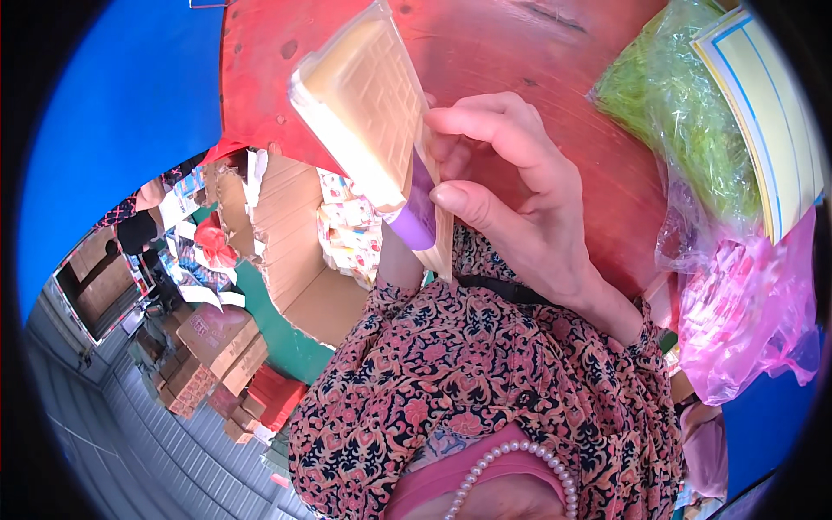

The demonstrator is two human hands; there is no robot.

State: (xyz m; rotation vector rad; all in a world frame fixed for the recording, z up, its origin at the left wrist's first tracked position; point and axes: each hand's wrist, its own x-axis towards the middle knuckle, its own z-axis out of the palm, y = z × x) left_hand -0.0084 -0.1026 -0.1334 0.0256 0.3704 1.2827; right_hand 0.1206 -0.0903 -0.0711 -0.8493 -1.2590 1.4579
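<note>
Purple-banded, seemingly light, stiff and slick, the plastic pack (368,113) is being held up near the red counter (494,52). The left grip is being hidden, its state untellable; the right grip (555,221) is being held part-wide at the edge, where pinching seems safest.
</note>
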